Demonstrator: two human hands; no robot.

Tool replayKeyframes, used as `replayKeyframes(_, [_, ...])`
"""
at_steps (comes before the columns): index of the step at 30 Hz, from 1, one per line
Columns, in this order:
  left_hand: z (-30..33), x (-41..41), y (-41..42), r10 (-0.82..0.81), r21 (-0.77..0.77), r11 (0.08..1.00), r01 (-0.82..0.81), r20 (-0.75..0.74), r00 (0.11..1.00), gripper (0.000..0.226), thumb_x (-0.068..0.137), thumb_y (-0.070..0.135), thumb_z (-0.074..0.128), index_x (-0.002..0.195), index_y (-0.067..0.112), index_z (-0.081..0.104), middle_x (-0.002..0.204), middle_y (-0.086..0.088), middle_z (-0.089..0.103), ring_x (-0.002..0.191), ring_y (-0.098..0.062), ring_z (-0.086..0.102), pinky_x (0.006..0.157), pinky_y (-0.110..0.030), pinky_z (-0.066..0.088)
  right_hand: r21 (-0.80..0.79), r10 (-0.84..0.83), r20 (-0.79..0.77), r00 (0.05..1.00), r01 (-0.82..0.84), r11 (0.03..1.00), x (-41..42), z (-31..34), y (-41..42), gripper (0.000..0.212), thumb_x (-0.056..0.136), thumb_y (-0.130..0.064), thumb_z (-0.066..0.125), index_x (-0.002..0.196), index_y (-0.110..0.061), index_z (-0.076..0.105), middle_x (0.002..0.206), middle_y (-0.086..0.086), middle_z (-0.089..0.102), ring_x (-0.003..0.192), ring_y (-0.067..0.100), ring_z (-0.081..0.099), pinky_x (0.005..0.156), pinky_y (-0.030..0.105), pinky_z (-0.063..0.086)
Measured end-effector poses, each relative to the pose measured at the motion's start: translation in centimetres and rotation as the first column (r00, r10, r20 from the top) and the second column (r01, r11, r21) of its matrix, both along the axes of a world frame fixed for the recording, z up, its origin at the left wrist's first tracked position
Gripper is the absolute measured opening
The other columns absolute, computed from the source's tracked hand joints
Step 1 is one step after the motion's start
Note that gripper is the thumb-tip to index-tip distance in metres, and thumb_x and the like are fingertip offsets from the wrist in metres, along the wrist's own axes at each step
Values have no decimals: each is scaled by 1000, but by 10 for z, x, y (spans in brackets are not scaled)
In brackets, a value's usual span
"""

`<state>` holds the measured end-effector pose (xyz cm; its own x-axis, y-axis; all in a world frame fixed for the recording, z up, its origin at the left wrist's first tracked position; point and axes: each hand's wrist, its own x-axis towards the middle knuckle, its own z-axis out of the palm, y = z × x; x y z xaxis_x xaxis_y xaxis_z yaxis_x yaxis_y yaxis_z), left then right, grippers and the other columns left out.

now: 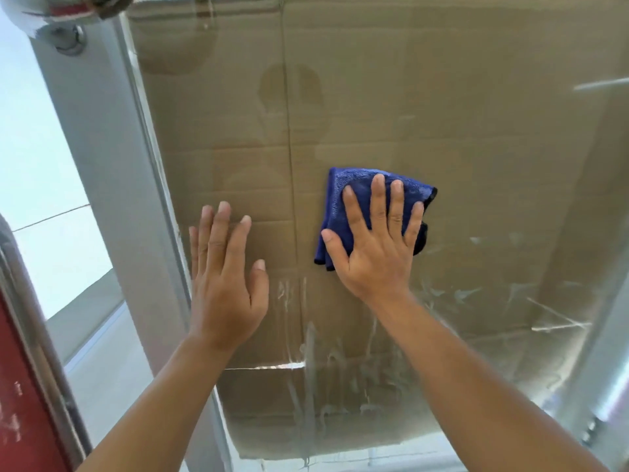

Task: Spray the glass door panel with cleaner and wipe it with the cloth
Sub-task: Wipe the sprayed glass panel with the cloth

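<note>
Risk of smearing: blue cloth (343, 212) pinned flat to glass door panel (476, 131) mid-pane under spread right hand (377, 247); left hand (224, 281) flat, fingers together, likely printing the glass; wet streaks (323, 369) below unwiped.

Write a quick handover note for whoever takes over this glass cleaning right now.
Left hand: open, flat against the glass near the frame, holding nothing.
Right hand: open, fingers spread, pressing the blue cloth on the glass at mid-panel.
Spray bottle: not in view.
Done: cleaner is on the glass; the area above the cloth looks mostly streak-free.
Left: white streaks and drips remain below both hands and to the lower right; wipe these next.
</note>
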<state>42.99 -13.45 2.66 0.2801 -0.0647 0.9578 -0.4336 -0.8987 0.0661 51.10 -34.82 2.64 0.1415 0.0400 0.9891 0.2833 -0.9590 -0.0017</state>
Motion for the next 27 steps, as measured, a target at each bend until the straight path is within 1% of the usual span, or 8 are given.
replayKeyframes(3, [9, 2, -24, -61, 20, 998, 61, 12, 998, 53, 87, 7, 60, 138, -2, 48, 155, -22, 33, 150, -37, 19, 119, -59, 19, 82, -47, -9, 999, 48, 995, 9, 7, -51, 67, 102, -59, 44, 157, -24, 30, 164, 18, 24, 152, 41, 22, 120, 67, 14])
replayKeyframes(8, [23, 10, -59, -143, 66, 988, 142, 19, 989, 52, 86, 7, 61, 136, -4, 51, 151, -24, 37, 148, -38, 22, 121, -55, 16, 254, -110, -40, 993, 116, 960, 22, 11, -114, 68, 104, -58, 36, 158, -17, 32, 163, 24, 26, 152, 43, 20, 121, 66, 12])
replayKeyframes(14, [31, 13, -90, -186, 93, 978, 184, 11, 982, 49, 90, 12, 58, 136, -3, 51, 153, -21, 36, 149, -36, 21, 122, -53, 16, 568, -65, -142, 988, 135, 812, 23, -1, -131, 75, 104, -63, 19, 159, -12, 27, 165, 26, 19, 153, 44, 15, 117, 71, 13])
replayKeyframes(17, [35, 13, -106, -209, 88, 974, 207, 12, 978, 48, 92, 16, 55, 136, -3, 50, 153, -20, 36, 149, -36, 21, 122, -52, 15, 494, -76, -123, 990, 128, 860, 19, -7, -113, 72, 105, -60, 22, 158, -12, 29, 164, 27, 20, 152, 47, 16, 116, 73, 14])
replayKeyframes(20, [41, 16, -122, -231, 105, 968, 229, 12, 973, 49, 92, 15, 55, 137, -5, 50, 154, -20, 35, 149, -36, 20, 122, -53, 15, 235, -47, -64, 997, 60, 970, 15, -2, -106, 69, 104, -61, 28, 159, -19, 25, 165, 21, 16, 153, 45, 14, 120, 68, 8])
replayKeyframes(22, [46, 20, -133, -240, 119, 964, 237, 10, 971, 49, 92, 13, 56, 137, -4, 50, 155, -19, 34, 150, -35, 19, 122, -52, 13, 128, -38, -36, 999, 42, 991, 15, 7, -114, 68, 103, -62, 32, 159, -25, 21, 165, 16, 15, 154, 42, 14, 121, 66, 7])
replayKeyframes(25, [52, 27, -152, -252, 138, 959, 248, 15, 968, 51, 90, 13, 58, 137, -4, 50, 155, -19, 34, 150, -35, 18, 123, -52, 12, 110, -52, -15, 999, 53, 992, 19, 13, -139, 68, 102, -63, 34, 158, -27, 23, 165, 15, 19, 154, 39, 17, 122, 65, 10])
replayKeyframes(27, [54, 32, -164, -254, 156, 956, 249, 18, 967, 52, 90, 14, 58, 138, -4, 50, 155, -19, 34, 150, -35, 17, 122, -52, 12, 178, -65, -37, 997, 70, 982, 24, 10, -164, 68, 102, -63, 31, 158, -23, 30, 166, 15, 18, 154, 39, 16, 122, 64, 9])
